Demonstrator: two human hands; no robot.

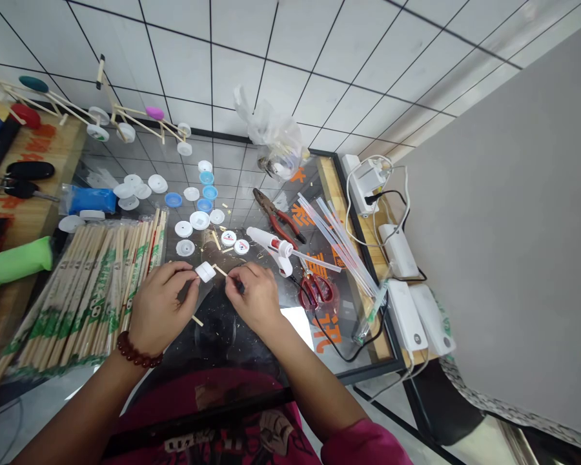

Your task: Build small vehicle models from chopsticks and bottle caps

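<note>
Between the thumb and fingers of my left hand (162,302) is a white bottle cap piece (206,272), apparently two caps set together. My right hand (255,296) pinches a short wooden stick (221,270), whose tip is at the edge of the cap piece; whether they are joined, I cannot tell. Another cut stick (197,320) lies below my left hand. Just beyond my hands are two printed white caps (229,238) and several plain white caps (184,228). A white glue gun (271,247) with a clear glue stick in its back lies beyond my right hand.
Wrapped chopsticks (97,278) cover the left side. Red-handled pliers (279,218), red scissors (316,290) and clear glue sticks (341,242) lie to the right. Stick frames with cap wheels (126,132) stand along the back, near a plastic bag (278,145). Power strips (361,184) line the right edge.
</note>
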